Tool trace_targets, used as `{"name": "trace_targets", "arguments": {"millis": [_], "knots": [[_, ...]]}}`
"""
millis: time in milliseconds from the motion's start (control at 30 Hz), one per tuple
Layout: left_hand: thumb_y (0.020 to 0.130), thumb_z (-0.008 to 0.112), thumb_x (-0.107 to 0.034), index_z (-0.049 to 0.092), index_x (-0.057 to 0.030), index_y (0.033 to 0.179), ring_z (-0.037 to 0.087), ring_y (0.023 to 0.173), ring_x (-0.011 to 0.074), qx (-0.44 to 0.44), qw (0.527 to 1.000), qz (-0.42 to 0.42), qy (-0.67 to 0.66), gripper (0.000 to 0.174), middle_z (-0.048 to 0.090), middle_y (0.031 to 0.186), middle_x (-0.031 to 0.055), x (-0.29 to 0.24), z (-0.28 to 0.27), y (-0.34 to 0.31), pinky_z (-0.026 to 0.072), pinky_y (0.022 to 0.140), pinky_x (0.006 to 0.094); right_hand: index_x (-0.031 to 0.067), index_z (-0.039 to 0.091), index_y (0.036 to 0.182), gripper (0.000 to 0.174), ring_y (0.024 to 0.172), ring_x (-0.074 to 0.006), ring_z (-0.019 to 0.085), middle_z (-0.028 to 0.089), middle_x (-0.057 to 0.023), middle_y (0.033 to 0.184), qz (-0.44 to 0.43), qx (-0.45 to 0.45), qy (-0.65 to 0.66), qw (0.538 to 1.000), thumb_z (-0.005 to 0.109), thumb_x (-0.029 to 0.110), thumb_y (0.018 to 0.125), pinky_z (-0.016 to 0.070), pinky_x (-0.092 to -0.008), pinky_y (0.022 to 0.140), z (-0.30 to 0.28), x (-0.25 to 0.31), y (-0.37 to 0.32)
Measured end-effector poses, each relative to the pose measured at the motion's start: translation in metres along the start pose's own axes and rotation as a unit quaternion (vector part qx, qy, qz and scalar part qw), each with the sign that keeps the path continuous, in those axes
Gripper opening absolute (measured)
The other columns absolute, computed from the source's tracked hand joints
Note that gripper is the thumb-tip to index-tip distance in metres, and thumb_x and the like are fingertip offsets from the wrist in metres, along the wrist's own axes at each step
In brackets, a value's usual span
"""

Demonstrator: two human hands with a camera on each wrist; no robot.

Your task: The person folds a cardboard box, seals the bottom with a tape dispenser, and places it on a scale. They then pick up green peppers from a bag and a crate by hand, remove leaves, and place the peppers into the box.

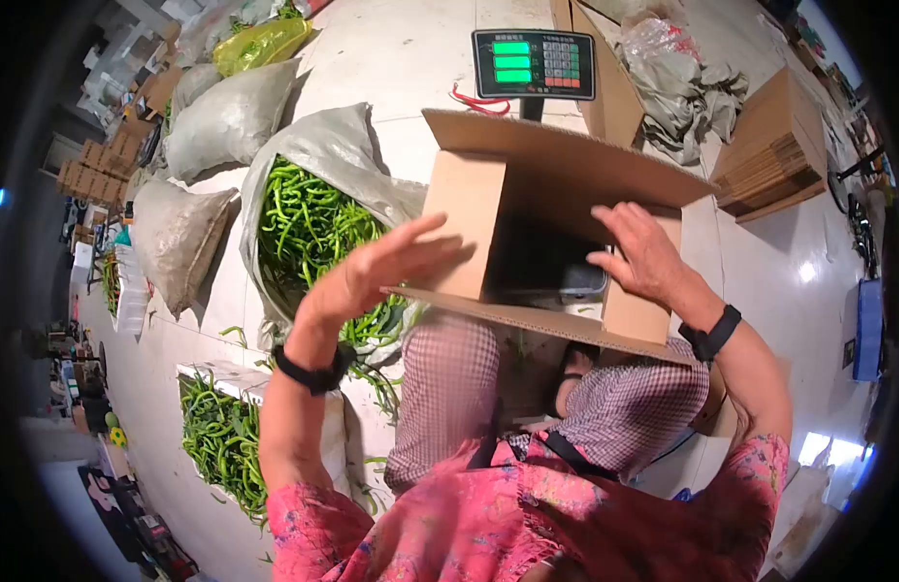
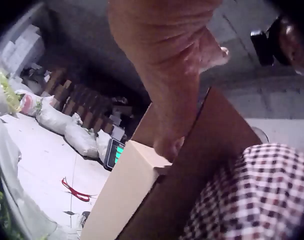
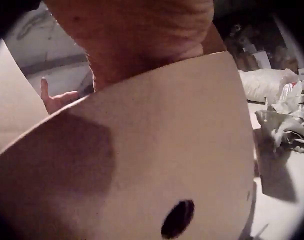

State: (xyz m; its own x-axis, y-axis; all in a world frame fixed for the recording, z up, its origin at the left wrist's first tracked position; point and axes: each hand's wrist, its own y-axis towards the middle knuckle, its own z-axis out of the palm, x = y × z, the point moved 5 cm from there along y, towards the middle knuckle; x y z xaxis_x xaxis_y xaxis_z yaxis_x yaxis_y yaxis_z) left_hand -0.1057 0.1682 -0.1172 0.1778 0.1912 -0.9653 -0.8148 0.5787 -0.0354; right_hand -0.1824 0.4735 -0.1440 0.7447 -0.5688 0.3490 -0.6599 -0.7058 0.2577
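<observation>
A cardboard box (image 1: 469,209) stands in front of the person's knees with its top open and its long flaps spread outward. The left hand (image 1: 396,257) reaches over the box's left short flap, fingers extended; in the left wrist view its fingertips (image 2: 167,149) are right at the box's corner. Over the right short flap (image 1: 636,315) lies the right hand (image 1: 643,252), fingers and thumb spread toward the opening. The right wrist view shows that hand beyond the cardboard's upper edge, above an oval hole (image 3: 177,219). Dark shadow fills most of the box's inside.
A scale display (image 1: 535,64) with lit green readouts stands behind the box. To the left is an open sack (image 1: 357,126) of green chili peppers (image 1: 309,213), with a crate of peppers (image 1: 221,427) nearer. Flattened cartons (image 1: 774,145) stack at right beside crumpled sacks (image 1: 677,97).
</observation>
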Motion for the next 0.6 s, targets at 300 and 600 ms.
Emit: {"name": "trace_targets", "arguments": {"millis": [300,600], "knots": [[0.080,0.072,-0.026,0.015,-0.0016,0.150,0.054,0.099,0.0196,-0.297,0.921,-0.011,0.253,0.093,0.055,0.121,0.0158,0.020,-0.027,0.010,0.0464,0.091,0.0364,-0.0009,0.059,0.106,0.036,0.102,-0.0365,0.054,0.057,-0.0183,0.107,-0.014,-0.092,0.077,0.993,0.069,-0.001,0.071,0.0462,-0.0431,0.087,-0.016,0.010,-0.002],[0.080,0.075,-0.027,0.026,0.0064,0.142,0.049,0.120,0.0295,-0.349,0.876,0.055,0.327,0.085,0.046,0.132,0.0229,0.056,-0.057,0.037,0.0401,0.101,0.0374,-0.0007,0.055,0.115,0.057,0.094,-0.0352,0.062,0.064,-0.0169,0.108,0.155,-0.028,-0.073,0.985,0.075,0.033,0.074,0.0459,-0.0419,0.083,-0.077,-0.009,0.016]]}}
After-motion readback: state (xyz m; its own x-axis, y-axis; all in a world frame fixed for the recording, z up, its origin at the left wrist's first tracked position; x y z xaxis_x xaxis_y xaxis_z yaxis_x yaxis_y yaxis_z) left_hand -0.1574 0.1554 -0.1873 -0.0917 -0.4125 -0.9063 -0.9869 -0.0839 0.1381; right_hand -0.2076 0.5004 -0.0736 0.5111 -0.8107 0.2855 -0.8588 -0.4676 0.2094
